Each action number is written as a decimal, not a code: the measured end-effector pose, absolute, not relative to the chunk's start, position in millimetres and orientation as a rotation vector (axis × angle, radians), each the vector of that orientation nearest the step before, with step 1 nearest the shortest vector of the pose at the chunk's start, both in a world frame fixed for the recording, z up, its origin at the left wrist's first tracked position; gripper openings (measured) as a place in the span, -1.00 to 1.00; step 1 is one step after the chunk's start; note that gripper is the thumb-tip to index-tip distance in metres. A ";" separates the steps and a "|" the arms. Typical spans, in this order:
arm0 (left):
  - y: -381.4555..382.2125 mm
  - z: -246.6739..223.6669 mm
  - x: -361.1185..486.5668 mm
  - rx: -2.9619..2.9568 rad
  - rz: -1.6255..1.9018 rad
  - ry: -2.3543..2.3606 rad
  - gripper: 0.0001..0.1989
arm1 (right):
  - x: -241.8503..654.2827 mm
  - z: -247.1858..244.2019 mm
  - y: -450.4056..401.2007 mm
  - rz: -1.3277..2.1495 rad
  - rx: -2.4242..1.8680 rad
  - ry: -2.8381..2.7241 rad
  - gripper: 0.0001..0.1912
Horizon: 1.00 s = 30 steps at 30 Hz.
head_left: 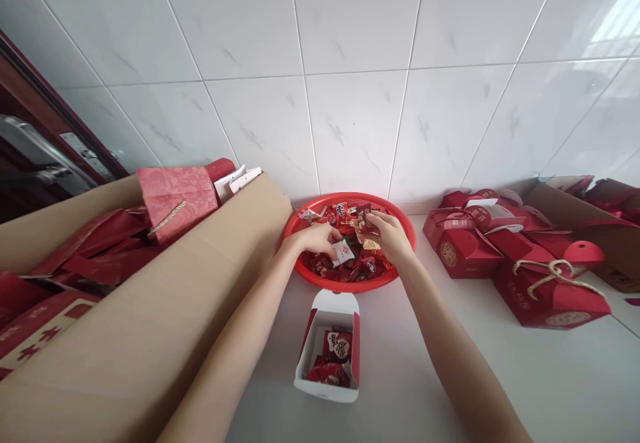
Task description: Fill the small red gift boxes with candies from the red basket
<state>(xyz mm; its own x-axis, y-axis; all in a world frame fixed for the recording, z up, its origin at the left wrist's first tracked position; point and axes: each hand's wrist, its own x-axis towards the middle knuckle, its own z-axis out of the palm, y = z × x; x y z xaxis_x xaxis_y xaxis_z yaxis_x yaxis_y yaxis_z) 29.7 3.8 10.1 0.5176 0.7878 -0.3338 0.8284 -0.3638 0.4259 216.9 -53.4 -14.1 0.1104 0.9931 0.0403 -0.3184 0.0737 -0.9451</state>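
Note:
A red plastic basket [411, 231] full of wrapped candies stands against the wall. Over its left side my left hand [320, 237] pinches a small white candy packet [343, 252] with a red mark. On the right of the basket my right hand [391, 235] has its thumb and fingers closed on a dark red wrapped candy [361, 224]; a gold wrapper [371, 244] lies just below these fingers. In front of the basket is an uncovered red and white gift box [306, 356] with its flaps up. Several red candy packets [336, 348] lie inside it.
At the left, a large cardboard box [210, 276] holds red paper bags [175, 196]. Several closed red gift boxes [463, 249] are grouped on the right, one with a rope handle [550, 271]. Behind them stands another cardboard box [610, 246]. A tiled wall [355, 129] bounds the white tabletop [400, 376].

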 end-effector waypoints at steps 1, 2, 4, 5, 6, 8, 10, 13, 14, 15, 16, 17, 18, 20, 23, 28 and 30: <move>5.2 12.7 25.8 2.225 -0.098 1.360 -0.44 | 217.8 -14.9 -53.3 1.220 -0.963 -0.919 -0.75; 6.8 15.5 21.4 2.237 -0.093 1.401 -0.43 | 218.7 -15.7 -53.2 1.205 -0.957 -0.909 -0.72; 10.2 20.6 11.4 2.250 -0.049 1.477 -0.48 | 220.5 -17.0 -52.7 1.171 -0.959 -0.872 -0.62; 11.8 22.8 6.0 2.250 -0.006 1.514 -0.53 | 221.2 -17.4 -52.5 1.155 -0.963 -0.854 -0.59; 13.0 24.6 0.8 2.245 0.045 1.552 -0.59 | 221.8 -17.6 -52.4 1.143 -0.964 -0.841 -0.57; 14.4 26.4 -8.2 2.216 0.148 1.630 -0.67 | 222.1 -17.6 -52.5 1.124 -0.958 -0.820 -0.56; 14.1 25.8 -13.1 2.195 0.228 1.681 -0.63 | 221.3 -17.1 -52.8 1.109 -0.953 -0.786 -0.56; 12.0 22.0 -10.2 2.262 0.366 1.727 -0.51 | 219.5 -16.6 -53.1 1.106 -0.954 -0.745 -0.53; 11.5 20.5 -6.5 2.302 0.413 1.712 -0.51 | 219.0 -16.6 -53.2 1.110 -0.952 -0.742 -0.53; 11.3 19.1 -1.6 2.341 0.450 1.675 -0.53 | 218.6 -16.7 -53.2 1.115 -0.947 -0.742 -0.52; 11.5 17.6 4.2 2.377 0.470 1.617 -0.56 | 218.3 -16.9 -53.1 1.117 -0.941 -0.743 -0.52; 12.2 16.0 10.7 2.411 0.468 1.544 -0.59 | 218.1 -17.1 -53.1 1.115 -0.934 -0.745 -0.53; 13.5 14.3 17.5 2.442 0.440 1.472 -0.61 | 217.9 -17.2 -53.1 1.108 -0.928 -0.745 -0.54; 17.7 9.7 31.2 2.478 0.332 1.377 -0.64 | 217.8 -17.3 -53.3 1.092 -0.925 -0.749 -0.57; 27.2 0.2 47.7 2.422 0.150 1.372 -0.72 | 217.9 -16.7 -53.6 1.101 -0.921 -0.761 -0.66; 41.4 -12.0 56.5 2.308 0.071 1.344 -0.88 | 219.0 -15.3 -53.7 1.146 -0.926 -0.794 -0.77; 44.0 -11.8 54.5 2.268 0.118 1.303 -0.88 | 219.1 -14.6 -53.9 1.150 -0.937 -0.793 -0.79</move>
